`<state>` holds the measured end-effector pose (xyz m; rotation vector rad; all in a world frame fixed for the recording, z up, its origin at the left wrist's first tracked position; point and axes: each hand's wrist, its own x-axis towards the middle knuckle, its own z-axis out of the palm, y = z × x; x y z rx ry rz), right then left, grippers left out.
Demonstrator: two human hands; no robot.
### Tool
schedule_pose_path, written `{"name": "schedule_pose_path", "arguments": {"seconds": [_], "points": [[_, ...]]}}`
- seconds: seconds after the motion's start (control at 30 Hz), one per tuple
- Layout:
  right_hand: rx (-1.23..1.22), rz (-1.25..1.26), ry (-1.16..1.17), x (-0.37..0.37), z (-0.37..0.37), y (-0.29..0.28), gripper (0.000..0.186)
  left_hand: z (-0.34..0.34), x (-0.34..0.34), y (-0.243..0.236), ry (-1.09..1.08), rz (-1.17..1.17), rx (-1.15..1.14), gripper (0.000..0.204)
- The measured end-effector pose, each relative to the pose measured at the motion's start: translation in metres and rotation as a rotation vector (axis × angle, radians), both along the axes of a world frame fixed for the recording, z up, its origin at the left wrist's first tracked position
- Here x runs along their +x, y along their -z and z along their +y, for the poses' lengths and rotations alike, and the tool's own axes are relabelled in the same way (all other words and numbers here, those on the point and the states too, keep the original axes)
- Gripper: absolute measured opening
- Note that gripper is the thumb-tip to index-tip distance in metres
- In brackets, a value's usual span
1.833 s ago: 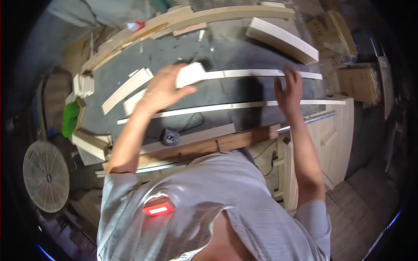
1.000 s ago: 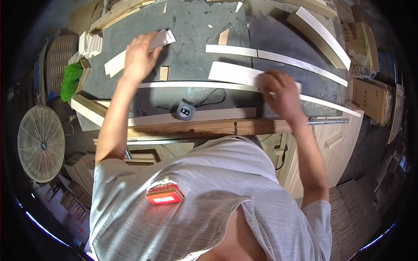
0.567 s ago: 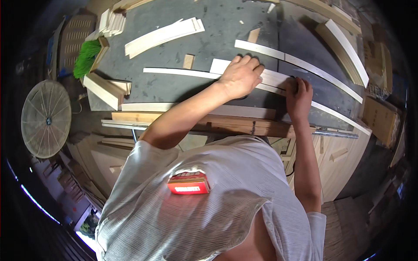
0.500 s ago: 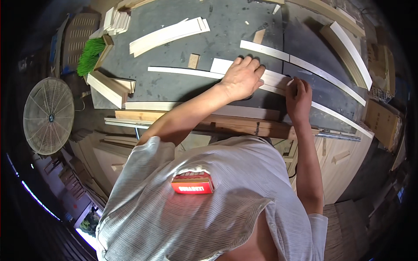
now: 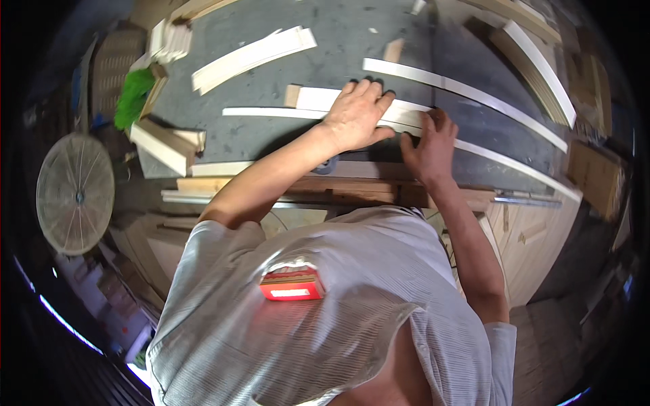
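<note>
**Two hands being pressed on wood strips at the grey table**

Two bare hands are being laid flat on pale wood at the near part of the table (image 5: 352, 40). The left hand (image 5: 355, 115) is being rested palm down on a short flat board (image 5: 321, 99), its fingers (image 5: 369, 91) spread apart and stretched over the board's far edge; nothing is being gripped. The right hand (image 5: 428, 143) is being held just beside it, its fingers bent and pressed down on a long thin strip (image 5: 271, 112) that is lying across the table under both hands. Whether that strip is being pinched or only pushed down cannot be told.

A second long strip (image 5: 467, 91) is lying farther back, well apart from the hands. A curved pale piece (image 5: 250, 57) is lying toward the far left, with a green brush (image 5: 132, 98) and stacked wood blocks (image 5: 166, 142) near the left edge. A round fan (image 5: 74, 193) is standing on the floor to the left. A red glowing device (image 5: 291, 284) is being worn on the grey shirt.
</note>
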<state>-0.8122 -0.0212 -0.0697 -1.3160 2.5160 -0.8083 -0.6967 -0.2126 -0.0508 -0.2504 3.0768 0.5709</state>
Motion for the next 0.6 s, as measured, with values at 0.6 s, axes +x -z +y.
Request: {"name": "schedule_pose_path", "arguments": {"seconds": [0.6], "points": [[-0.132,0.107,0.271,-0.031,0.149,0.013,0.023,0.037,-0.022,-0.009,0.159,-0.157,-0.233,0.059]]}}
